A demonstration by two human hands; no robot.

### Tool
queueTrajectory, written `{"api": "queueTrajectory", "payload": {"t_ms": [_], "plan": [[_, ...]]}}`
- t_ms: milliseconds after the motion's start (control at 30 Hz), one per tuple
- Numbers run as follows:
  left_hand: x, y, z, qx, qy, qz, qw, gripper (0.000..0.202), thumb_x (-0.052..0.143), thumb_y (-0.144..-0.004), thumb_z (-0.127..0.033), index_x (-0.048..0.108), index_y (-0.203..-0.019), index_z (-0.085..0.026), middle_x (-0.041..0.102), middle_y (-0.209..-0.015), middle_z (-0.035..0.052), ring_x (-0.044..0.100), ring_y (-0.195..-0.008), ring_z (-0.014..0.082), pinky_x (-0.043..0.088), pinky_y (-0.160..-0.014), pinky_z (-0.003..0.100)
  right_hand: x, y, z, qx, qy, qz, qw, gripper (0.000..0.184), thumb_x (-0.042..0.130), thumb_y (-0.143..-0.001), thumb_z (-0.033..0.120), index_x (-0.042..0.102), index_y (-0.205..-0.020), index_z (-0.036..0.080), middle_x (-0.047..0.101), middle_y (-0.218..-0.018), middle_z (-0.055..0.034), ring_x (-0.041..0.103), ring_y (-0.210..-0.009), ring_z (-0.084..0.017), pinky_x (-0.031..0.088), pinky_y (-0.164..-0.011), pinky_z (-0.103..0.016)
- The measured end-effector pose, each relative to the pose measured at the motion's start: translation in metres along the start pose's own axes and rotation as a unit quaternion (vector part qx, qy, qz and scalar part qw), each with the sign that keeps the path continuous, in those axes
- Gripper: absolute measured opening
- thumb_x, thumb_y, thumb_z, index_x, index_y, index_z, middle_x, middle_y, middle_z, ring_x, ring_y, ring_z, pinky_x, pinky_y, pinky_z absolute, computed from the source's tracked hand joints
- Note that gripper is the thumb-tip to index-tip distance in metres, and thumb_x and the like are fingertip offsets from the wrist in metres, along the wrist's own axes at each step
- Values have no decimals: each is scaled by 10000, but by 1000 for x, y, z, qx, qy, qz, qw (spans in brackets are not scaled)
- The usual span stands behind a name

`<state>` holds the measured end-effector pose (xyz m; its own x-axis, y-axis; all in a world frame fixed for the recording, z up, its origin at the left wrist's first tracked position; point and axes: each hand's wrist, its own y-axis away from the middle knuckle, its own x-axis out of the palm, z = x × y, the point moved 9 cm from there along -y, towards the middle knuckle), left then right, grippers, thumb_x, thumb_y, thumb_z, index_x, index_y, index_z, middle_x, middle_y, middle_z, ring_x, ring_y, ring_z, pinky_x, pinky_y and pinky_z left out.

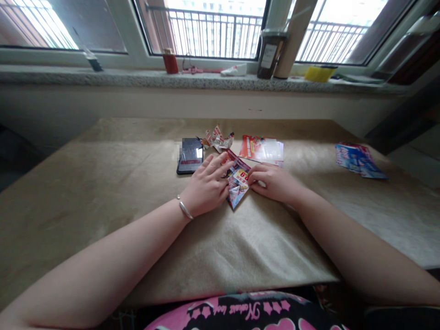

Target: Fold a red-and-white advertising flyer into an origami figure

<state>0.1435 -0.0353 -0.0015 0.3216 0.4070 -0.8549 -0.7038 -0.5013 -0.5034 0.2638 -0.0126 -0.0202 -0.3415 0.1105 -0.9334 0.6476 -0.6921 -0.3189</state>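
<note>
A colourful printed sheet of paper (237,195) lies folded on the table in front of me, one pointed corner toward me. Across its left side my left hand (213,181) rests flat with the fingers stretched out; a silver bangle is on that wrist. At the sheet's right edge, the curled fingers and thumb of my right hand (268,179) are pinched on the paper. Part of the sheet is hidden under the left hand. Just left of that hand lies a dark phone (190,160) with its screen facing up.
Crumpled paper scraps (218,139) lie behind the hands. A stack of red and white sheets (261,149) is beside them, and several blue and red printed papers (360,160) lie at the right. Along the stone windowsill (213,81) stand a dark jar (270,54) and a red container (170,62).
</note>
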Motion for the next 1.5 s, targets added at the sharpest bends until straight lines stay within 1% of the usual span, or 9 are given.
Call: {"api": "queueTrajectory", "payload": {"t_ms": [100,200,567,733,833,933,1067,1267,1500], "plan": [[-3,0,-11,46,-2,6,999,244,461,-900,-295,690,-948,-226,633,-1182,0,366,-1325,222,129,-1179,478,-1,-1,1,3,10,1,1000,100,549,-803,187,644,-810,217,659,-905,-41,583,-856,-175,448,-778,-289],[-4,0,-16,61,-2,10,998,222,467,-892,-268,676,-964,-242,688,-1054,-13,436,-1274,221,87,-1177,517,-4,-1,2,14,20,0,1000,108,536,-802,178,637,-801,218,655,-892,-44,578,-863,-182,451,-773,-293],[3,2,-23,88,36,51,994,175,478,-869,-196,643,-876,-252,692,-1004,-30,329,-1345,217,-3,-1170,551,-8,-2,-1,34,-6,-50,998,99,550,-816,202,635,-857,231,654,-947,-50,570,-947,-211,460,-847,-357],[1,2,-25,98,46,41,993,171,484,-872,-184,641,-865,-251,688,-1007,-35,334,-1343,200,-34,-1173,537,-7,-2,-4,38,-47,-92,994,83,572,-823,221,640,-871,229,618,-1044,-57,559,-1011,-198,458,-909,-370],[1,2,-25,105,43,38,993,170,483,-883,-195,640,-867,-257,692,-974,-43,355,-1331,198,-43,-1171,541,-4,-2,-8,50,-60,-93,993,71,570,-830,236,638,-845,223,589,-1092,-69,558,-1029,-202,463,-919,-390],[2,1,-23,107,24,36,993,177,480,-897,-195,639,-897,-272,686,-1013,-48,412,-1292,188,-6,-1178,530,-3,-1,-12,65,-62,-94,992,77,556,-832,235,632,-826,223,587,-1103,-70,562,-1033,-209,470,-916,-405],[2,-1,-19,99,31,35,994,203,449,-911,-171,636,-937,-247,667,-1094,-30,482,-1230,182,119,-1177,493,-9,2,-18,86,-61,-111,988,72,560,-810,224,630,-792,214,596,-1097,-77,565,-1034,-220,471,-923,-413],[17,2,-26,133,144,115,974,194,499,-862,-225,604,-1011,-159,604,-1215,82,534,-1158,204,418,-1029,379,-4,3,-23,98,-66,-104,988,73,562,-795,223,630,-775,209,528,-1183,-86,550,-1074,-226,456,-949,-428],[19,3,-26,128,202,143,960,375,520,-836,-185,523,-1210,-179,562,-1264,94,484,-1209,220,410,-1031,399,2,1,-30,109,-102,-115,982,77,588,-814,265,638,-827,208,576,-1111,-89,553,-1055,-214,446,-939,-407]]}}
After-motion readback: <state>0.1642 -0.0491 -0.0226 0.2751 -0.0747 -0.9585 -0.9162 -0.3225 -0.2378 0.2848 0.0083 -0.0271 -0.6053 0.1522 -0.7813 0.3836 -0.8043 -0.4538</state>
